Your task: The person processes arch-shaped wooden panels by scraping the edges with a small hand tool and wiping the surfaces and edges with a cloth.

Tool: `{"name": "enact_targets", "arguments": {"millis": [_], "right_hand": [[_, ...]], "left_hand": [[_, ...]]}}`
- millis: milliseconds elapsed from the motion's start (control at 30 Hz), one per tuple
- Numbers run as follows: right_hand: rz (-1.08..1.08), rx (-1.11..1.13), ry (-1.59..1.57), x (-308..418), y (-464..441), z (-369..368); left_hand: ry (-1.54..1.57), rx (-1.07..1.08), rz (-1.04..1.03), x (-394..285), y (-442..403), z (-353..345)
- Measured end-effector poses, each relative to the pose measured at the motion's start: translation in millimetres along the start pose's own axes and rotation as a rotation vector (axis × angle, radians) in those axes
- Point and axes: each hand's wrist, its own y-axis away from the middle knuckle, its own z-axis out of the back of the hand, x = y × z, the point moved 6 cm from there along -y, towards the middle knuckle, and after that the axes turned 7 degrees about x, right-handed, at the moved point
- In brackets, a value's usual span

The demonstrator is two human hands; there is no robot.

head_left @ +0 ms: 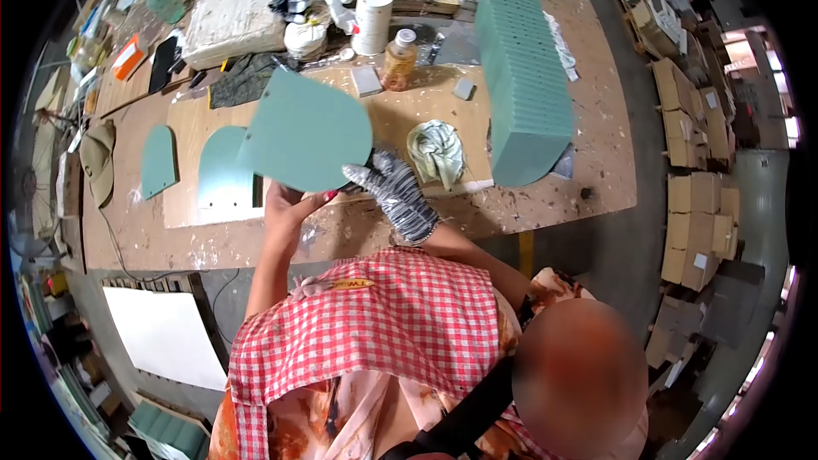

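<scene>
A green panel (308,132) with one rounded end is held tilted above the table. My bare left hand (288,204) grips its lower edge, thumb in front and the other fingers partly hidden beneath it. My right hand (396,196), in a grey striped knit glove, is closed at the panel's lower right edge, with some fingertips hidden. Under and left of the panel lies a second rounded green panel (226,162). Farther left is a smaller green piece (158,162). A crumpled pale cloth (436,152) lies just right of the gloved hand.
A tall stack of green panels (528,85) stands at the right of the paint-spotted table (596,119). Behind are an amber bottle (399,61), a white tub (372,21), a small grey block (463,89) and a wrapped slab (234,21). A cap (97,162) hangs near the left edge.
</scene>
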Motion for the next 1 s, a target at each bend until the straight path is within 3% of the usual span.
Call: {"name": "enact_targets", "arguments": {"millis": [67, 133, 267, 433, 500, 533, 567, 633, 667, 700, 733, 767, 800, 833, 900, 1000], "right_hand": [[-0.046, 0.093, -0.003, -12.9, -0.9, -1.7], [-0.113, 0.153, 0.019, -9.2, 2.0, -8.5], [-0.134, 0.264, -0.02, -29.2, 2.6, -21.7], [-0.119, 0.29, 0.0, -65.9, 3.2, -33.2], [-0.19, 0.36, -0.245, -57.6, 3.0, -33.9], [-0.315, 0.376, -0.201, -77.7, -3.5, -29.9], [-0.243, 0.413, -0.069, -72.0, -7.6, -25.9], [-0.242, 0.535, 0.155, -60.6, -9.9, -23.4], [-0.25, 0.55, 0.159, -55.0, -13.2, -24.4], [-0.327, 0.542, 0.334, -54.9, -16.5, -22.3], [-0.396, 0.527, 0.509, -56.5, -18.4, -19.6], [-0.147, 0.457, 0.813, -68.3, -26.4, -11.5], [0.28, 0.487, 0.988, -72.7, -38.5, -2.7], [0.716, 0.5, 1.135, -68.8, -39.6, 8.0], [0.19, 0.022, 0.968, -26.4, -49.1, 49.2], [0.17, -0.057, 1.233, -55.1, -55.2, 78.1]], "left_hand": [[-0.06, 0.024, 0.067, 7.0, 7.5, 2.8], [0.252, 0.039, 0.125, 20.4, 17.8, 1.0], [0.367, 0.04, 0.178, 42.9, 37.4, 7.6], [0.195, 0.039, 0.2, 44.8, 64.2, 31.8], [0.145, -0.007, 0.265, 50.0, 75.9, 67.7], [0.238, -0.072, 0.117, 67.6, 80.8, 104.9], [0.238, -0.076, 0.116, 48.0, 80.3, 94.8], [0.605, -0.221, 0.135, 9.6, 82.6, 81.7], [0.503, -0.214, 0.204, 6.4, 81.2, 76.2], [0.528, -0.2, 0.25, 25.6, 81.7, 91.4], [0.34, -0.239, 0.231, 38.2, 75.6, 97.0], [0.148, -0.274, 0.213, 41.4, 67.6, 99.2], [0.367, -0.294, 0.18, 35.0, 63.1, 84.8], [0.365, -0.311, 0.101, 38.5, 58.0, 82.4], [0.371, -0.331, 0.01, 37.3, 52.7, 76.7], [0.419, -0.328, -0.034, 29.2, 51.3, 65.2]]}}
